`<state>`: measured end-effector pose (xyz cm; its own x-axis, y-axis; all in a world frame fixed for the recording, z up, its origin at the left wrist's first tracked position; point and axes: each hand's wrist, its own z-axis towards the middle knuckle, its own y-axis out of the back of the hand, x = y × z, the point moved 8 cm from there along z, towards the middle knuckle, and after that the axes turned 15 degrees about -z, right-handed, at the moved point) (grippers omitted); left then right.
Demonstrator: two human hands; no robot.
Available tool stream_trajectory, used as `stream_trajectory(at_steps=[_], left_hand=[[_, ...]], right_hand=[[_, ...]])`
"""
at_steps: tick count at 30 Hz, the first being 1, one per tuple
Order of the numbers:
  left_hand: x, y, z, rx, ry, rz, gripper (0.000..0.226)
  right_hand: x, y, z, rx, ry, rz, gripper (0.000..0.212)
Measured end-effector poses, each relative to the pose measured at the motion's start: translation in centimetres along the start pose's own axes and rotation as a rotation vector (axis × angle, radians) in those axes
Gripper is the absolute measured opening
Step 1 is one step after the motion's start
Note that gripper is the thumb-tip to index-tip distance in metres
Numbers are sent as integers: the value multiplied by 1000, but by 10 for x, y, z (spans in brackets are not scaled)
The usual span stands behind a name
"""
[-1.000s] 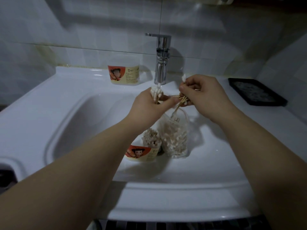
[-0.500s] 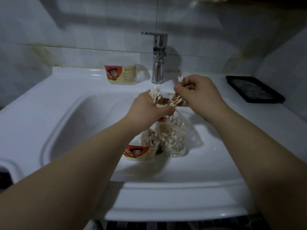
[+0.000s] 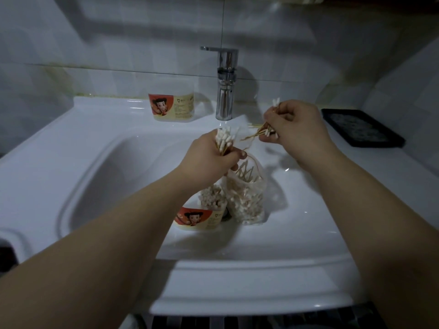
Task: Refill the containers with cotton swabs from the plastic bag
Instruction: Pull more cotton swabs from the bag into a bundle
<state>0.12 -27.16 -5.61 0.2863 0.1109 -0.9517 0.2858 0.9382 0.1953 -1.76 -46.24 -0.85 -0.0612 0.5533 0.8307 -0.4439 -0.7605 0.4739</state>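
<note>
A clear plastic bag [image 3: 247,198] of cotton swabs stands open in the white sink basin [image 3: 99,176]. Touching its left side is a round container [image 3: 204,216] with a red cartoon label, packed with upright swabs. My left hand [image 3: 209,160] grips a neat bundle of swabs [image 3: 225,138], white tips up, just above the bag's mouth. My right hand [image 3: 297,129] holds a loose bunch of swabs [image 3: 261,132] higher and to the right, sticks fanning out leftward. A second labelled container [image 3: 172,108] stands on the back ledge left of the faucet.
A chrome faucet [image 3: 224,91] rises at the back centre, close behind both hands. A black tray [image 3: 361,127] lies on the counter at the right. White tiled walls close in behind and to the right. The sink's front rim [image 3: 249,293] runs below my forearms.
My two hands have drawn apart: the right hand moved right and up with its loose swabs, and the left hand stayed over the bag with its bundle.
</note>
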Motion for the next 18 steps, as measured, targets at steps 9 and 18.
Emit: stream_trajectory(at_steps=[9, 18], left_hand=[[5, 6, 3, -90, 41, -130, 19], [3, 12, 2, -143, -4, -93, 38]], right_hand=[[2, -5, -2, 30, 32, -19, 12], [14, -18, -13, 170, 89, -30, 14]])
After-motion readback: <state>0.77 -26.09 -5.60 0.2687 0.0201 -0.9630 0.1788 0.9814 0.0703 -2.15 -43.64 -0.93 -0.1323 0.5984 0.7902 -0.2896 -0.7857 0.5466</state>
